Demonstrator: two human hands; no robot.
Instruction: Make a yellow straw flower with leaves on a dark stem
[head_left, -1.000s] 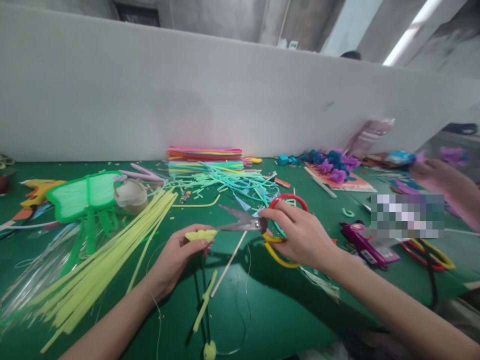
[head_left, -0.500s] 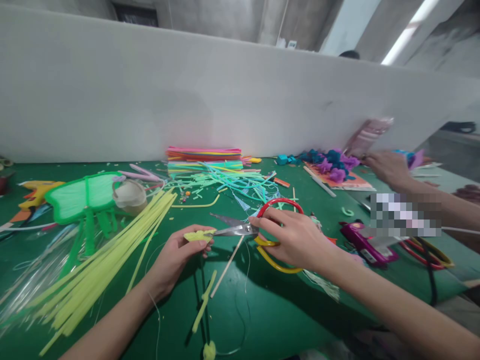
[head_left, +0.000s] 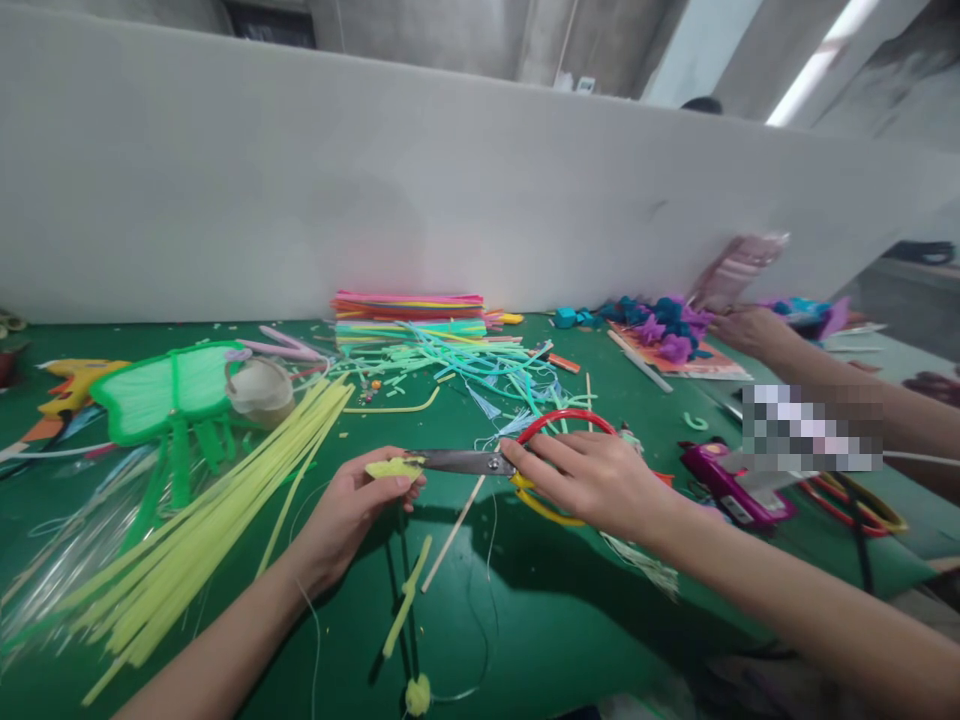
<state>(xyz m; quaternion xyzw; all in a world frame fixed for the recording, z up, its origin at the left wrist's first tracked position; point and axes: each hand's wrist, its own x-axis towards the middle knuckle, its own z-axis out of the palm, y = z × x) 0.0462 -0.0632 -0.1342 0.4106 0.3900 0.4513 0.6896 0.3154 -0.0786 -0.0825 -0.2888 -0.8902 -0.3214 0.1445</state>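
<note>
My left hand (head_left: 352,505) pinches a small yellow-green fuzzy piece (head_left: 391,468) above the green table (head_left: 555,610). In my right hand (head_left: 596,478) are scissors (head_left: 480,462) with one red and one yellow handle loop. Their blades are closed and point left, with the tips touching the yellow-green piece. Under my hands lie a thin wooden stick (head_left: 454,530) and a yellow-green pipe cleaner (head_left: 407,600).
A bundle of yellow-green pipe cleaners (head_left: 217,510) lies at the left by a green butterfly shape (head_left: 169,385) and a tape roll (head_left: 261,390). Stacked coloured pipe cleaners (head_left: 409,315) sit at the back. Another person's hand (head_left: 754,328) reaches over purple and blue craft pieces (head_left: 667,328) at right; a purple glue gun (head_left: 724,480) lies nearby.
The scissor blades have closed on the yellow-green piece and my right hand has dropped lower. The other person's hand at right has moved left toward the purple pieces.
</note>
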